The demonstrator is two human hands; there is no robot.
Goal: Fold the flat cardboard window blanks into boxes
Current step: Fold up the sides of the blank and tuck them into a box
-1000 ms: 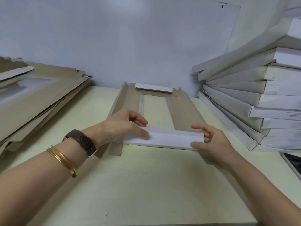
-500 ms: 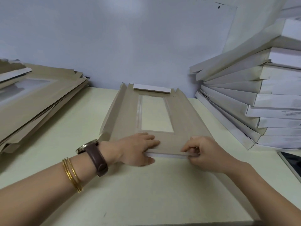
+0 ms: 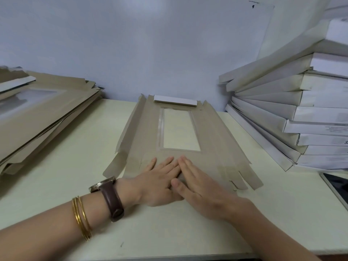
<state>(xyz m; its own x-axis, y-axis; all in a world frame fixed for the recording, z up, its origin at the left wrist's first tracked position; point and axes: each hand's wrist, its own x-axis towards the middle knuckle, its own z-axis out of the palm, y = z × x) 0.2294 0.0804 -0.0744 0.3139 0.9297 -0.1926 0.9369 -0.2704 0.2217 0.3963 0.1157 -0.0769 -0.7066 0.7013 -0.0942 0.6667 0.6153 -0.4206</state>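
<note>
A brown cardboard window blank (image 3: 216, 140) lies flat on the pale table (image 3: 75, 166), its clear window in the middle. Its far end flap (image 3: 175, 100) is folded up, white side showing. The near end flap is folded down flat under my hands. My left hand (image 3: 156, 183) presses on it with straight fingers, a brown watch and gold bangles on the wrist. My right hand (image 3: 199, 183) lies flat beside it, fingers straight, partly overlapping the left hand's fingertips. The left side flap (image 3: 130, 125) stands slightly raised.
A pile of flat brown blanks (image 3: 43, 113) sits at the left. A tall leaning stack of folded white boxes (image 3: 301, 110) fills the right. A dark tablet or phone (image 3: 339, 187) lies at the right table edge. A grey wall stands behind.
The near white flap, held upright a second ago, has been folded over and down. Both hands have gone from pinching it to pressing flat on it.
</note>
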